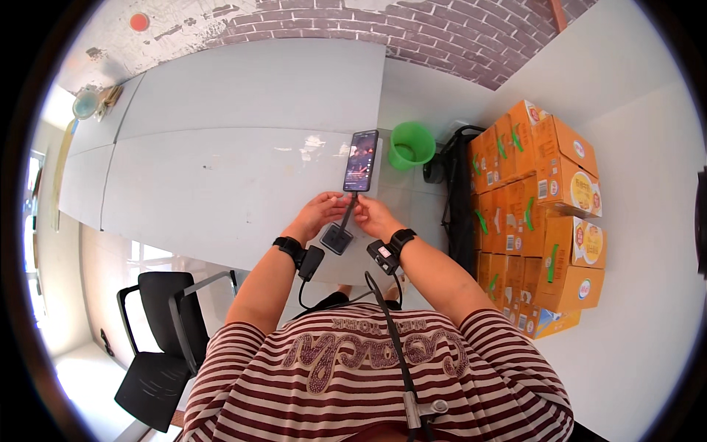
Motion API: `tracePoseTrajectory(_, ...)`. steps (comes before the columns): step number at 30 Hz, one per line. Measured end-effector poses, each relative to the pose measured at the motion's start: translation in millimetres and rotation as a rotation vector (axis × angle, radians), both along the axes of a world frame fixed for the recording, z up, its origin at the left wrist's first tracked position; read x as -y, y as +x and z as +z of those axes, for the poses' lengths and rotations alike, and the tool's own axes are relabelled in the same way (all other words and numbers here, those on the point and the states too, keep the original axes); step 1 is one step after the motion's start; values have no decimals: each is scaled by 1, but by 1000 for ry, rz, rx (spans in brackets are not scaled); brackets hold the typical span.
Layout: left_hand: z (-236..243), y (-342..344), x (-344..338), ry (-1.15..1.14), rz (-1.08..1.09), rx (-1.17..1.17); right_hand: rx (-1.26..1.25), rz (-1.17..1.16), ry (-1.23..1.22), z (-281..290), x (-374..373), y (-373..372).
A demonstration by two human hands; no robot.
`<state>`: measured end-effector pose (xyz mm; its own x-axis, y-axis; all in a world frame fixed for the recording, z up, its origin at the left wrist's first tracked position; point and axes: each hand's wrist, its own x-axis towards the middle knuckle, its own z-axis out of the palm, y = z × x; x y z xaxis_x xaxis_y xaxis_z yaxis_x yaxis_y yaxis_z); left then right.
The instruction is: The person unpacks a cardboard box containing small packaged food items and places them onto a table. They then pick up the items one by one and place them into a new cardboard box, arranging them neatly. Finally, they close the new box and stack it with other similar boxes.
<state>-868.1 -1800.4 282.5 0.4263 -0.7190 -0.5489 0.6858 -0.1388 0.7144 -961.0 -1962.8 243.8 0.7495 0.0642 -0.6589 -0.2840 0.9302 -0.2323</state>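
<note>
A phone [361, 160] with its screen lit was carried at the upper end of a dark stand [336, 239], whose square base was set on the pale table [221, 173], near its right-hand corner. The stand's narrow stem was seen slanting from the base to the phone's lower end. The stem was flanked by 2 bare hands just below the phone. The left hand [324, 210] was held with its fingers half curled, the tips beside the stem; whether the stem was gripped could not be told. The right hand [374, 217] was brought up to the other side, its fingers bent in at the stem, but a firm grip could not be made out. Each wrist was circled by a black band with a small box attached, and cables were run from the boxes. A striped shirt [324, 401] was worn by the person. Beyond the table's right edge, a green bin [411, 146] was placed on the floor, and orange cartons [515, 214] were stacked farther right. To the left, a black chair [173, 317] was stationed.
</note>
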Motion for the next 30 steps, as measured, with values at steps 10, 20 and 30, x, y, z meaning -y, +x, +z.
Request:
tracePoseTrajectory(10, 11, -4, 5, -2, -71, 13, 52, 47, -48, 9, -7, 6)
tracePoseTrajectory(20, 17, -8, 8, 88, -133, 97, 53, 1, -191, 4, -21, 5)
tracePoseTrajectory(30, -6, -17, 8, 212, 72, 157, 37, 61, -315, 6, -32, 3)
